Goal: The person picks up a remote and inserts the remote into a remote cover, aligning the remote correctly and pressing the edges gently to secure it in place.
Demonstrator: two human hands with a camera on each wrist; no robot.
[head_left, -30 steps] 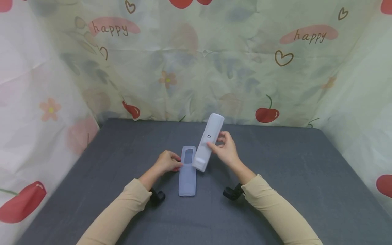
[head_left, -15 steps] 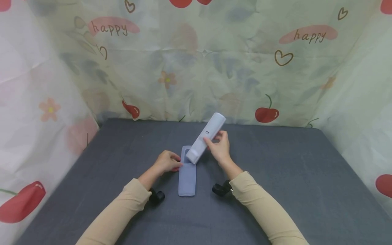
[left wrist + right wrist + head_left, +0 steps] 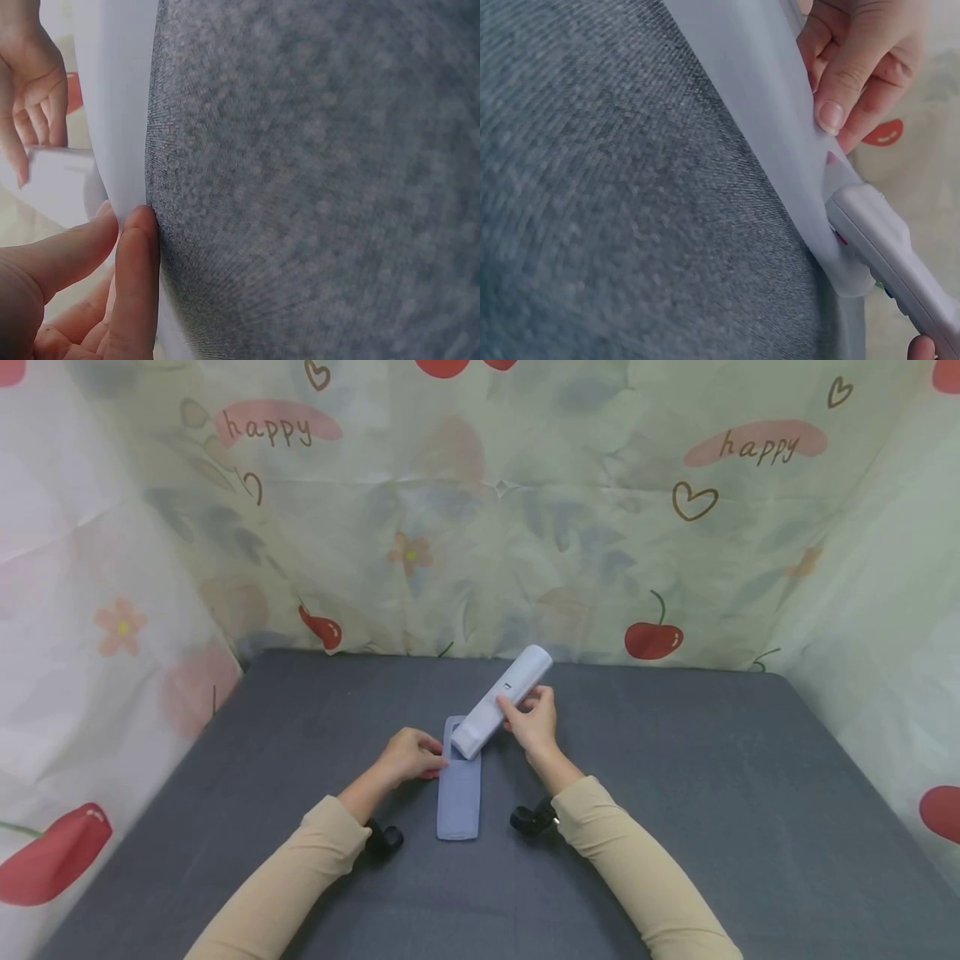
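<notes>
A translucent bluish remote cover (image 3: 458,802) lies lengthwise on the table, with a window-like opening near its far end. My left hand (image 3: 407,755) pinches its left edge between thumb and fingers (image 3: 135,285). My right hand (image 3: 534,724) holds a white remote control (image 3: 504,700) at a slant, back side up, thumb on top. The remote's lower end sits at the cover's opening; in the right wrist view the remote (image 3: 892,255) meets the opening's edge, its buttons facing down. How deep the tip reaches inside is hidden.
A dark grey cloth covers the table (image 3: 712,793). Patterned curtains (image 3: 495,527) stand behind and on both sides. Black wrist camera mounts (image 3: 533,818) hang under both wrists, close to the tabletop.
My right hand has moved left, bringing the remote's lower end from beside the cover to over its opening. The remote now leans further over. My left hand stays on the cover's edge.
</notes>
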